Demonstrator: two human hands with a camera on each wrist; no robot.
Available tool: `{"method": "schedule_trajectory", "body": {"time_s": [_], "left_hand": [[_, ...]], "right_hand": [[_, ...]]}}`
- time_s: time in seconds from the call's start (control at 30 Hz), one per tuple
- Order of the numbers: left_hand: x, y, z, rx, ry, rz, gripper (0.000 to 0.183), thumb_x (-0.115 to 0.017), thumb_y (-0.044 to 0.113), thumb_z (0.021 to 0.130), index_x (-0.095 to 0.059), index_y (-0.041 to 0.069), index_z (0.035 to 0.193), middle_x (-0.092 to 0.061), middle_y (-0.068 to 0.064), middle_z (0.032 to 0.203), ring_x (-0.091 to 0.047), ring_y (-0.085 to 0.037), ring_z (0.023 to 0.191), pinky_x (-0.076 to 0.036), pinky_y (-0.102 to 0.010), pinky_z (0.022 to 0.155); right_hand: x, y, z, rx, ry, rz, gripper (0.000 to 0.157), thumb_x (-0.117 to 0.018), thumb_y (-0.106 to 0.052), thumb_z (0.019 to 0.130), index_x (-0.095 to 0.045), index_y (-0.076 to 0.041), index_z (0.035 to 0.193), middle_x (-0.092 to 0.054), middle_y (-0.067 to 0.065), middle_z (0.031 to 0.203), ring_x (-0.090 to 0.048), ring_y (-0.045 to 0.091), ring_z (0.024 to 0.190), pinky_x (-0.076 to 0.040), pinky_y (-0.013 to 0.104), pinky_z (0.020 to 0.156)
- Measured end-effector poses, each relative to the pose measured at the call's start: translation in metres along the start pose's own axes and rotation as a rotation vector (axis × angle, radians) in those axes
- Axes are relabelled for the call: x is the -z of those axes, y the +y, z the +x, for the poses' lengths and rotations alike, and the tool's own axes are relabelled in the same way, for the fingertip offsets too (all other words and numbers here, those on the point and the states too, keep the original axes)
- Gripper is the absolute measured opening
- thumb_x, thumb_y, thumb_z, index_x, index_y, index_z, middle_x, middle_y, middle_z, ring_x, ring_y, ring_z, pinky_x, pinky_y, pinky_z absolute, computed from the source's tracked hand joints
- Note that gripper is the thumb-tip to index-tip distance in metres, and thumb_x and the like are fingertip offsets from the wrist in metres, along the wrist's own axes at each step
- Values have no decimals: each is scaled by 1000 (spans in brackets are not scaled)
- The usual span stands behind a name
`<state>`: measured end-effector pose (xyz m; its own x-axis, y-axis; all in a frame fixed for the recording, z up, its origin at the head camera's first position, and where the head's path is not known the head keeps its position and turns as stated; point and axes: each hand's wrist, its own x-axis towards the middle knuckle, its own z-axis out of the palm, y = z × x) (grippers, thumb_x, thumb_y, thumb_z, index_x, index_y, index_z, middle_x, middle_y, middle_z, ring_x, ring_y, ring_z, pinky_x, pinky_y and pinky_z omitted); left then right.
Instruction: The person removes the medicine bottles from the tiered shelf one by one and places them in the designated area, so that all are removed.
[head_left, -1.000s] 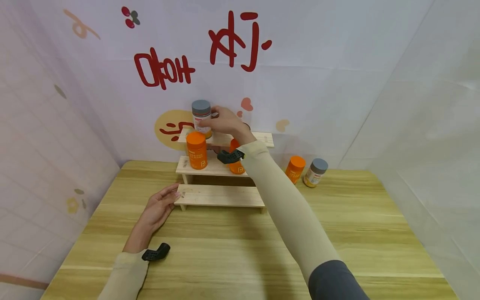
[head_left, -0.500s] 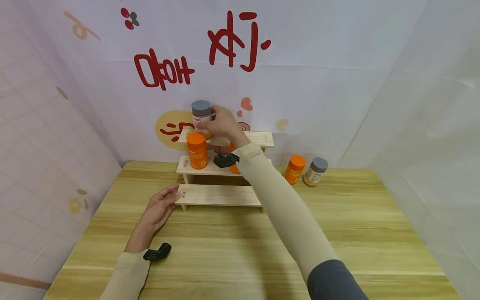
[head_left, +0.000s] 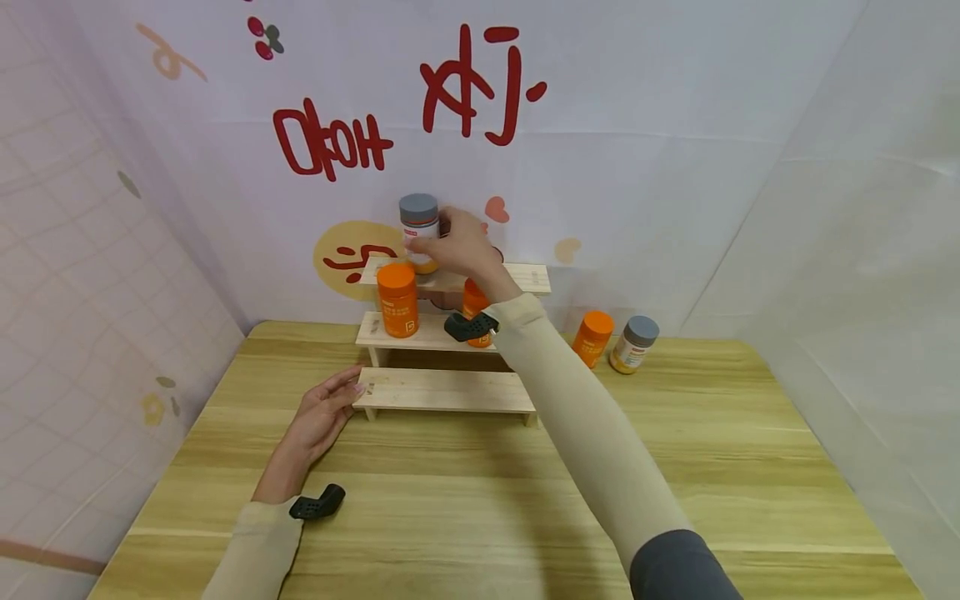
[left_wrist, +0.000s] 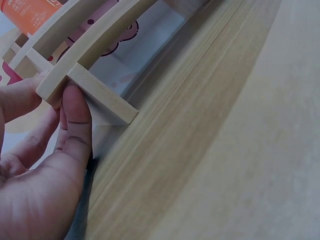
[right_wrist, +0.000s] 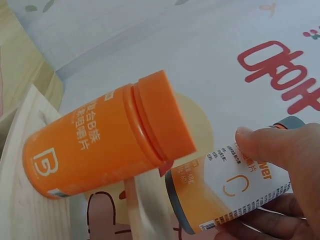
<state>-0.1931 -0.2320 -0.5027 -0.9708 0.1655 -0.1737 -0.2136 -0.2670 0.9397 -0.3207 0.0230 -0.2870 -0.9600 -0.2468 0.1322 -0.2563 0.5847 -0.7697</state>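
My right hand (head_left: pixel 467 246) grips a grey-lidded supplement bottle (head_left: pixel 415 229) by its side, upright and close over the top step of a three-step wooden rack (head_left: pixel 442 390). In the right wrist view the thumb lies across the label of this bottle (right_wrist: pixel 225 185), with fingers behind it. An orange bottle (head_left: pixel 397 302) stands on the middle step, just in front. A second orange bottle (head_left: pixel 476 300) on that step is partly hidden by my right wrist. My left hand (head_left: pixel 321 417) pinches the left end of the lowest step (left_wrist: pixel 100 40) between thumb and fingers.
To the right of the rack, another orange bottle (head_left: pixel 594 335) and another grey-lidded bottle (head_left: pixel 633 344) stand on the wooden table (head_left: pixel 420 517). My right forearm crosses in front of the rack's right side. A printed white cloth wall (head_left: pixel 645 183) rises close behind.
My right hand has shifted the grey-lidded bottle slightly right and a touch higher at the top step. The left hand keeps its hold on the rack.
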Motion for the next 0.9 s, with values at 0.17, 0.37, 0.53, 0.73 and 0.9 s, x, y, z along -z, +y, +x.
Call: {"method": "schedule_trajectory", "body": {"time_s": [0.17, 0.37, 0.53, 0.73, 0.9], "left_hand": [[1, -1, 0, -4, 4, -13, 52, -64, 6, 101, -48, 7, 150, -62, 12, 123, -62, -1, 113, -53, -16, 93], [1, -3, 0, -12, 0, -13, 56, -64, 7, 101, -44, 4, 153, -62, 12, 125, -62, -1, 114, -53, -16, 95], [3, -4, 1, -21, -12, -15, 51, -64, 7, 102, -49, 9, 150, -62, 12, 126, -63, 0, 114, -54, -16, 95], [4, -4, 2, -13, -18, -16, 57, -64, 8, 102, -43, 4, 155, -62, 12, 126, -63, -1, 113, -54, -16, 93], [4, -2, 2, -2, -10, -12, 65, -65, 8, 101, -35, -1, 158, -62, 11, 124, -63, -2, 112, -54, -16, 93]], "right_hand": [[10, 2, -7, 18, 33, 7, 55, -79, -39, 90, -62, -11, 133, -69, 5, 125, -64, 20, 108, -55, 30, 95], [21, 9, -15, 13, 42, 47, 59, -79, -41, 90, -58, -14, 138, -66, 3, 131, -63, 20, 116, -54, 33, 101], [30, 17, -22, 32, 81, 84, 58, -80, -41, 89, -60, -15, 137, -69, 3, 128, -66, 19, 115, -55, 33, 101], [40, 27, -34, 18, 120, 161, 58, -81, -43, 88, -61, -17, 136, -71, 2, 120, -67, 17, 107, -56, 34, 96], [45, 36, -42, 24, 161, 203, 57, -80, -43, 88, -62, -20, 136, -71, 2, 120, -66, 16, 107, -54, 35, 97]]}}
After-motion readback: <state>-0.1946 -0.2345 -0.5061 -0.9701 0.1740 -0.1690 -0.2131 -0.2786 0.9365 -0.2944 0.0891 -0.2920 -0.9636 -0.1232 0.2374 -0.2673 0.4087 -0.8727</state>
